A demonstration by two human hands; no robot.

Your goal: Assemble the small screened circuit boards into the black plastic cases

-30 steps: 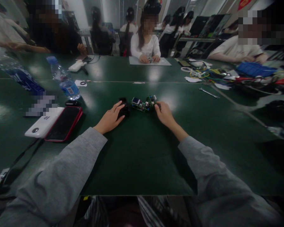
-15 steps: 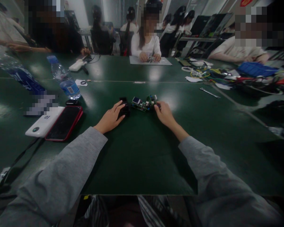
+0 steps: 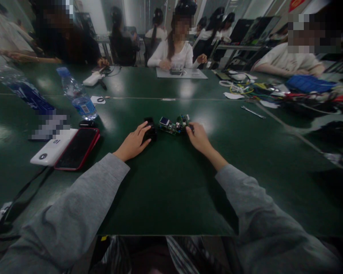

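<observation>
My left hand has its fingertips over a small black plastic piece, with the thumb along its near edge. Most of that piece's shape is lost in the dark. Just right of it, a green circuit board with a small square screen lies on the table. My right hand pinches a second small circuit board by its right side, tilted up. This board meets the right end of the screen board; whether they are joined, I cannot tell.
At left are a red-edged phone, a white power bank and water bottles. A wrench lies right of centre on the green table. Tangled cables and a blue bundle fill the far right. Several people sit around.
My hands stay almost in place; the board in my right hand looks slightly turned. Across the table, a person's hands have moved apart, one raised off the grey mat.
</observation>
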